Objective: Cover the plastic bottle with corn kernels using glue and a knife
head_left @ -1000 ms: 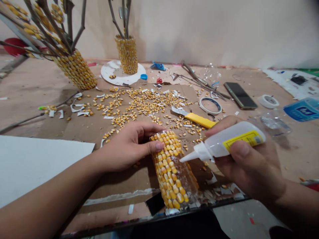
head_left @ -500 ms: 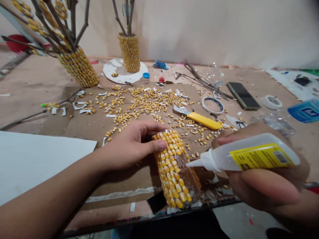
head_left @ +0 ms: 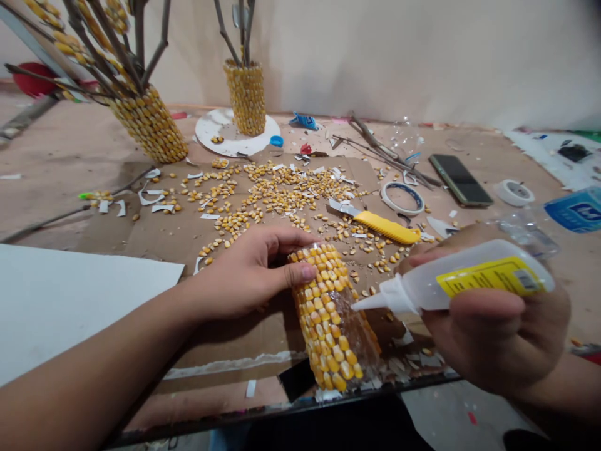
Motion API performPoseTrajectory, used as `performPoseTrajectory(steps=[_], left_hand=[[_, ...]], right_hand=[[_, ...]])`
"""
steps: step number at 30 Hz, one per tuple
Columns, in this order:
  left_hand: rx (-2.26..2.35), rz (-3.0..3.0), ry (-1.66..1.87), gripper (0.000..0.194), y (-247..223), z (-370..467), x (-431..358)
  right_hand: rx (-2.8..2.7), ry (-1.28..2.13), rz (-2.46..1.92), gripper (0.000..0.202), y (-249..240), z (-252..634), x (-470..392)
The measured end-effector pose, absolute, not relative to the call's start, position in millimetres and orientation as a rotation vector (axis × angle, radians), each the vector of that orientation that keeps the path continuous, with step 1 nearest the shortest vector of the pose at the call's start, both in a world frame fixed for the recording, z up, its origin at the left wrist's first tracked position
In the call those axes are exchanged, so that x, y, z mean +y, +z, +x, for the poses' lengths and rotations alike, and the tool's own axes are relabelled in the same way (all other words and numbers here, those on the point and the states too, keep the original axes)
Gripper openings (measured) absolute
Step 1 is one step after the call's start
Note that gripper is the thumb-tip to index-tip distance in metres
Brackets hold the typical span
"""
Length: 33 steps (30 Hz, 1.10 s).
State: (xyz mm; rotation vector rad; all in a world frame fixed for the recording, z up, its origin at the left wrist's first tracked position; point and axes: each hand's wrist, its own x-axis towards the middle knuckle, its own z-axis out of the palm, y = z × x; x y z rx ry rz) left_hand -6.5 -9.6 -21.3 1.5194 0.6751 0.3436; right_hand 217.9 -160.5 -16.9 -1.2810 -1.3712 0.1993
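Observation:
My left hand (head_left: 263, 269) grips the upper end of a clear plastic cylinder (head_left: 353, 341) partly covered with rows of yellow corn kernels (head_left: 323, 313). The cylinder leans at the table's front edge, its bare strip turned to the right. In my right hand (head_left: 498, 338) is a glue bottle (head_left: 427, 282) with a yellow label, held nearly level. Its white nozzle tip points left, at or very close to the bare strip; whether it touches I cannot tell. The fingers of my left hand behind the cylinder are hidden.
Loose corn kernels (head_left: 282, 188) and paper scraps lie on cardboard beyond the cylinder. A yellow utility knife (head_left: 387, 227), a tape roll (head_left: 402, 198) and a phone (head_left: 460, 180) are to the right. Two kernel-covered vases (head_left: 246, 100) with branches stand at the back. White board (head_left: 79, 307) lies left.
My right hand has shifted its grip on the glue bottle, its thumb now higher over the label. The bottle has tilted slightly. My left hand and the cylinder stay almost in place.

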Motion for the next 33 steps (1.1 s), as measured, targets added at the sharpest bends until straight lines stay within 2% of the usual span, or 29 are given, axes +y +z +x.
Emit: performPoseTrajectory(steps=[14,30,33], left_hand=[[0.668,1.478,0.364,0.042,-23,-6,-11],[0.66,1.507,0.36,0.038,-21,-7,-10],[0.653,1.49,0.367,0.036,-20,-6,-10]], right_hand=[[-1.466,0.187,-1.316,0.035,-10,216,-154],[-1.555,0.098,-1.262,0.013,-8,216,-152],[-1.582,0.111,-1.269,0.016,-6,216,-152]])
